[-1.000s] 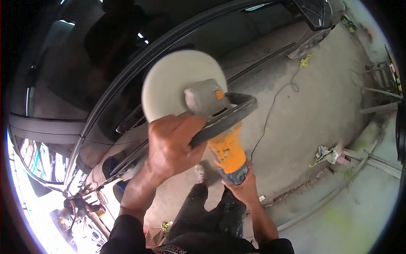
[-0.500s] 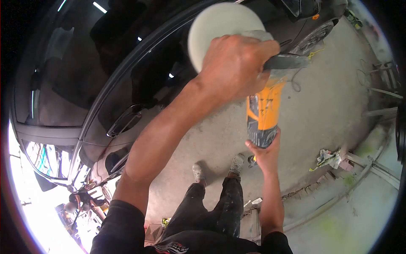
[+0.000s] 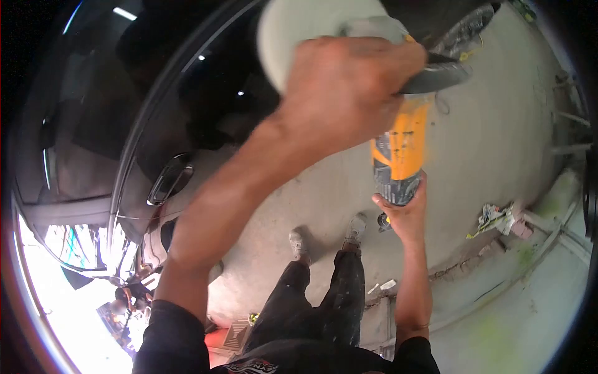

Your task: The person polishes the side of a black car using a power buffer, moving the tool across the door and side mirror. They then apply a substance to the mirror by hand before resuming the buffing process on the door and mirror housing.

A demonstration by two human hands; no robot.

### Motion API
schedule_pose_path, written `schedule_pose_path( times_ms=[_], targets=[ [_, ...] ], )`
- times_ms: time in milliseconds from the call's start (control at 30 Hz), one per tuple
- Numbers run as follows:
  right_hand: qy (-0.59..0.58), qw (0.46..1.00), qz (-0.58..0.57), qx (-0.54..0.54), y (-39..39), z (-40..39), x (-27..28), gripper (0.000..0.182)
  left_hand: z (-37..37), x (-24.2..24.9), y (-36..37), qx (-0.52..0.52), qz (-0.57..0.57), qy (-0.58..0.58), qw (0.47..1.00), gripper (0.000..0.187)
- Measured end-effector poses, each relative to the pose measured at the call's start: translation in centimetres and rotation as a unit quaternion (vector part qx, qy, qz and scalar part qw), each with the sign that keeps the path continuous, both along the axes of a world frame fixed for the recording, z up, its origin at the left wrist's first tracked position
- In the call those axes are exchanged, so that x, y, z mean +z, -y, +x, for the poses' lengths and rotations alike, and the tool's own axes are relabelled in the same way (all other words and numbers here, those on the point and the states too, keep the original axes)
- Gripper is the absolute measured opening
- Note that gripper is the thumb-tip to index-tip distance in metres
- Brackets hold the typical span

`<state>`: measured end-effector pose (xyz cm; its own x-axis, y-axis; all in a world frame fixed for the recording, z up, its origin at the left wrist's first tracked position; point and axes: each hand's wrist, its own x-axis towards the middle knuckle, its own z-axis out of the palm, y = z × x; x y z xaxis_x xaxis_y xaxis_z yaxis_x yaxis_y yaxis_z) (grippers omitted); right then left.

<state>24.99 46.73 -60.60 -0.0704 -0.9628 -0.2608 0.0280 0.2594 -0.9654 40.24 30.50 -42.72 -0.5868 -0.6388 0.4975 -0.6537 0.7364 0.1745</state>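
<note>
A yellow and black polisher is held in front of me, its round pale pad over the glossy black side of a car. My left hand is wrapped round the front of the polisher, beside its dark side handle, and covers part of the pad and head. Lower down, my right hand grips the dark rear end of the body, thumb on one side and fingers on the other. The pad's edge is smooth and blurred.
The car's door handle is left of my left forearm, and a wheel shows at the far top. Concrete floor lies under my feet. Papers and pale beams are on the right. A bright opening is at lower left.
The polisher and both hands have shifted up and slightly right in view. The pad looks larger and reaches past the top edge. Both hands keep their hold.
</note>
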Motion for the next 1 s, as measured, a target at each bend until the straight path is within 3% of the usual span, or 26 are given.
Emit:
schedule_pose_path(
  times_ms=[200, 500, 633, 800, 900, 1000],
  targets=[
    [0.030, 0.999, -0.045, -0.006, 0.2, 0.6, -3.5, 0.086, 1.9, -1.8, -0.9, -0.063, -0.064, -0.001, 0.996, 0.028],
    [-0.094, 0.991, -0.090, -0.026, 3.7, -2.9, -4.5, 0.090, -1.5, -3.0, 2.9, -0.040, -0.086, -0.050, 0.994, 0.019],
    [-0.044, 0.997, -0.038, -0.051, 5.1, -3.7, -4.0, 0.091, -2.7, -3.8, 4.3, -0.008, -0.060, -0.067, 0.996, 0.018],
    [0.008, 0.993, -0.020, -0.115, 5.7, -3.4, -5.1, 0.094, -2.4, -4.4, 5.9, -0.053, -0.098, -0.128, 0.985, 0.016],
    [-0.181, 0.980, -0.027, -0.073, 6.0, -4.0, -4.3, 0.098, -2.7, -5.6, 7.2, -0.065, -0.144, -0.127, 0.979, 0.016],
    [-0.179, 0.980, -0.040, -0.081, 5.8, -3.9, -3.9, 0.099, -2.7, -5.4, 7.2, -0.072, -0.149, -0.146, 0.975, 0.017]
  ],
)
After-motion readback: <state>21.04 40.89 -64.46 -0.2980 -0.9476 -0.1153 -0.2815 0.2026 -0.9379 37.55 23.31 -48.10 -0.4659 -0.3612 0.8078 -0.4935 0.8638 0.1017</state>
